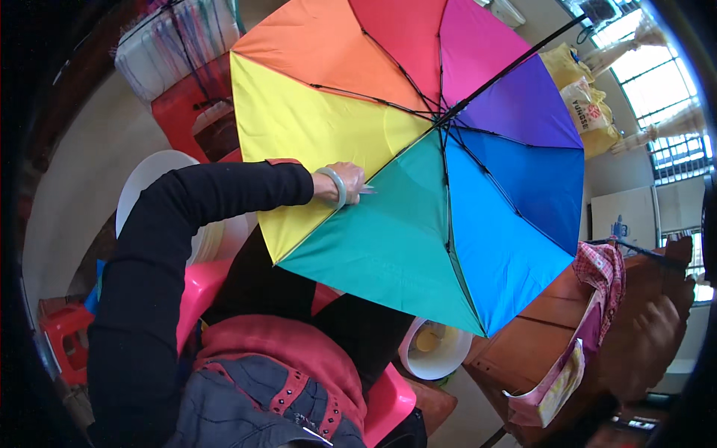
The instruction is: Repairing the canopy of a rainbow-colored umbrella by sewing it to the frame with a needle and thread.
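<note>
A rainbow-coloured umbrella [403,201] is spread open across the middle of the view, its inner side, black ribs and shaft [515,71] showing. The shaft slants up to the right. My left hand [343,183], with a pale bangle at its wrist, lies against the umbrella where the yellow and green panels meet. Its fingers are closed round what look like small scissors [367,190]; only two pale pointed tips show beyond the fingers. My right hand is out of sight.
A pink chair [392,407] is under me. White buckets [437,358] stand on both sides. To the right is a brown wooden piece of furniture [538,328] with a checked cloth [597,272] over it. Red stools [63,343] are at the left, yellow bags [597,131] at the upper right.
</note>
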{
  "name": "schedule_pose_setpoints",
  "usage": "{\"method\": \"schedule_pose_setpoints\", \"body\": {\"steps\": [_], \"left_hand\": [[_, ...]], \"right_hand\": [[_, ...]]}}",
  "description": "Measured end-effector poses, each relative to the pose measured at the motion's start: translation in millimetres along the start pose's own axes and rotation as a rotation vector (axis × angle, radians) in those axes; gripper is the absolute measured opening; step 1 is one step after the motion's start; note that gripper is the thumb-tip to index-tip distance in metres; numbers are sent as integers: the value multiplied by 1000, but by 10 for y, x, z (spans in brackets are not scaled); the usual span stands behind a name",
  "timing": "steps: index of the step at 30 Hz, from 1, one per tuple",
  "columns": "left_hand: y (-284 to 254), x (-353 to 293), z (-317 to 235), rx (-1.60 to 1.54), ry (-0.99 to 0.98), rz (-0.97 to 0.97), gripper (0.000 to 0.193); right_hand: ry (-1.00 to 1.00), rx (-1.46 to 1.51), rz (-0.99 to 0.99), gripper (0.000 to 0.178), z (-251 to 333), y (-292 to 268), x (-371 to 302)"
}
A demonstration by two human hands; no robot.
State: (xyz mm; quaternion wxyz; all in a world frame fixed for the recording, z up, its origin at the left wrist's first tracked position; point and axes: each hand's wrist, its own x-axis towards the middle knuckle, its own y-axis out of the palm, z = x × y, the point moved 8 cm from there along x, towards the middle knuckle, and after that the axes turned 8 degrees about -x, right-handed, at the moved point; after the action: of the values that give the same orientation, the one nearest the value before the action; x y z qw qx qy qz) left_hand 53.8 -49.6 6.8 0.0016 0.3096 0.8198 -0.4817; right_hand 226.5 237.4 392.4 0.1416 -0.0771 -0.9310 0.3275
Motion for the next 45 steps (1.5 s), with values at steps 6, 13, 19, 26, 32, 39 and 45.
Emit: {"method": "schedule_pose_setpoints", "body": {"steps": [6,13,19,26,32,39,45], "left_hand": [[-27,-18,4,60,5,-69,20],[52,-13,-160,88,199,-238,20],[30,364,-181,-176,250,289,24],[-460,1108,-318,-125,216,-278,23],[-327,1396,-211,8,102,-237,25],[-342,1427,5,-423,-100,-52,18],[-339,1522,32,-462,103,-108,16]], "right_hand": [[-354,1770,293,13,2402,1322,945],[-297,1488,30,10,3870,1356,1213],[-111,1524,69,10,4113,1641,1298],[-39,1482,-22,10,4086,1665,1347],[-11,1427,18,9,4160,1659,1400],[18,1290,82,9,4347,1576,1423],[-121,1328,201,9,4442,1530,1367]]}}
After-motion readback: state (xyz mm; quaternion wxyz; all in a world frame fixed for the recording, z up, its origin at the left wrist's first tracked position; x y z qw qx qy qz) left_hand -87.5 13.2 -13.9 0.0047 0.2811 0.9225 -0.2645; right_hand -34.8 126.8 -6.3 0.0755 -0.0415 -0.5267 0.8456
